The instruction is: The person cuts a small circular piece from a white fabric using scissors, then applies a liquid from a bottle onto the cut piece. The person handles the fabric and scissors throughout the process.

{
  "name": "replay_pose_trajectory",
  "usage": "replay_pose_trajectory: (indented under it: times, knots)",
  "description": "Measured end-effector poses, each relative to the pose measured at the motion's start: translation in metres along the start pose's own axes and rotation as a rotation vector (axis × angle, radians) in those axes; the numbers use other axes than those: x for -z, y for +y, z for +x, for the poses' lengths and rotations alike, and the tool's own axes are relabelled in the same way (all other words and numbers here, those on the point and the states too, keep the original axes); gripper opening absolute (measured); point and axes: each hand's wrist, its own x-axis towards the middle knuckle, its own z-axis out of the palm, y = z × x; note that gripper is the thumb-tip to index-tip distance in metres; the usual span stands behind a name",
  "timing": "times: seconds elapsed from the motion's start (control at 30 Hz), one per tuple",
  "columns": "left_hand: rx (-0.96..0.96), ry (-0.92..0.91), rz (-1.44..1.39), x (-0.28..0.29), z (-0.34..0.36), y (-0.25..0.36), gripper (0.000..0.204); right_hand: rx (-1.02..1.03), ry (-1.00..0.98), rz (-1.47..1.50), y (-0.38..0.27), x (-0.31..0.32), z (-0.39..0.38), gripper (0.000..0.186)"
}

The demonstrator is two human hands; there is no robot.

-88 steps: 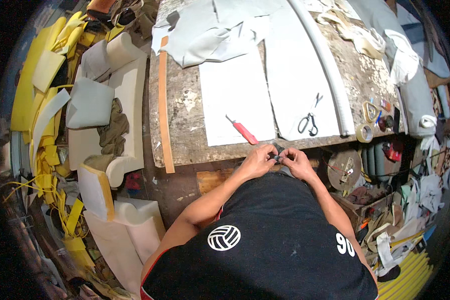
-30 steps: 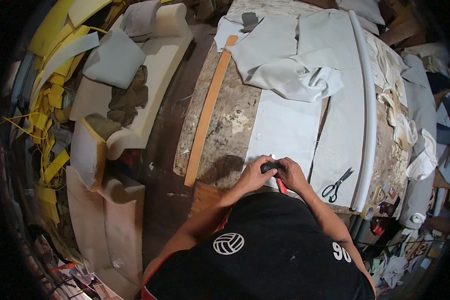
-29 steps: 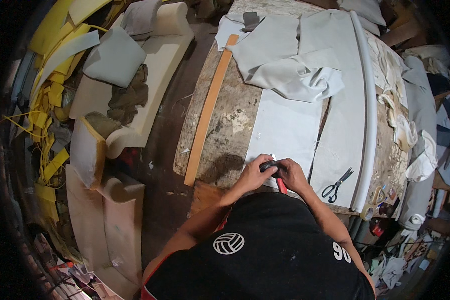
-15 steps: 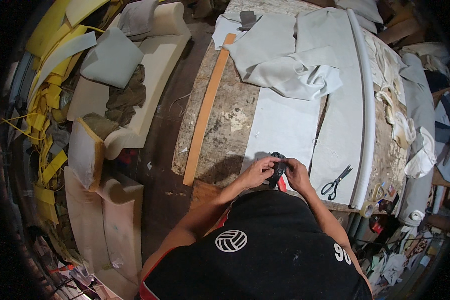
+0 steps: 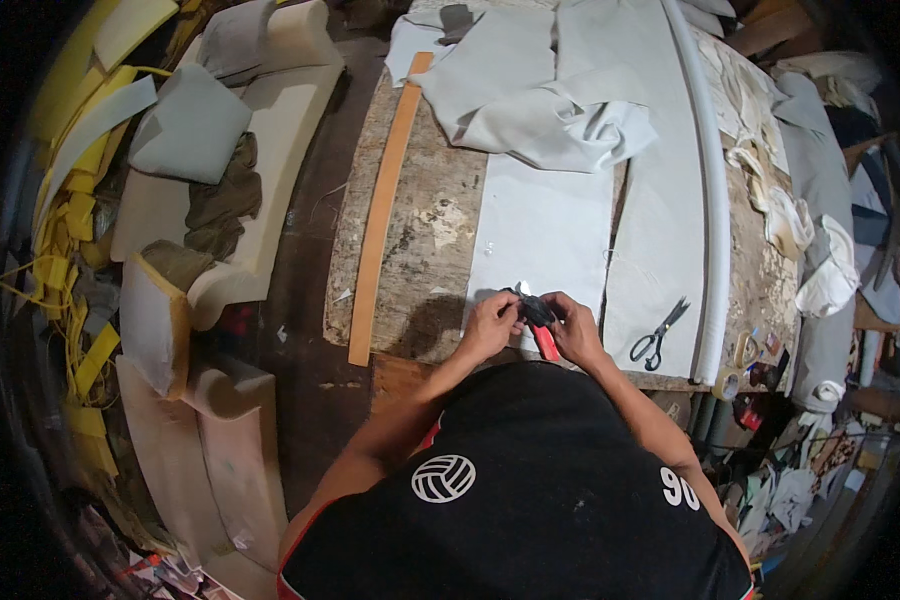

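Close to my body, over the near edge of the table, both hands are at a small black object (image 5: 537, 310) with a red strip-like part (image 5: 545, 342) hanging from it toward me. Its kind I cannot make out. My left hand (image 5: 492, 328) pinches the object's left side, fingers curled. Closed about its right side is my right hand (image 5: 574, 328). A small white bit (image 5: 523, 288) shows at its far end. Under the hands lies a white sheet (image 5: 540, 220). Black-handled scissors (image 5: 660, 336) rest on the pale grey material to the right of my right hand.
A long wooden strip (image 5: 386, 220) runs along the table's left part. Crumpled pale grey material (image 5: 560, 125) covers the far side, and a long white roll (image 5: 708, 200) lies at the right. Tape rolls (image 5: 730, 382) sit by the right corner. Cream foam seating (image 5: 270, 170) stands left.
The view has shifted, so the table appears farther left and higher. My hands have turned the black object; more of its red part and a white bit now show.
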Motion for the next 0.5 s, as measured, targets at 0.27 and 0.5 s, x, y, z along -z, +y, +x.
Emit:
replay_pose_trajectory:
  times: [0.27,0.5]
  knots:
    - [-0.070,-0.082,0.114,0.010,-0.004,0.005,0.023,0.021,0.095,0.172,0.009,-0.007,0.004,0.018]
    - [-0.210,-0.111,0.266,0.010,0.000,0.004,0.032,0.090,0.058,0.120,0.007,-0.004,0.004,0.023]
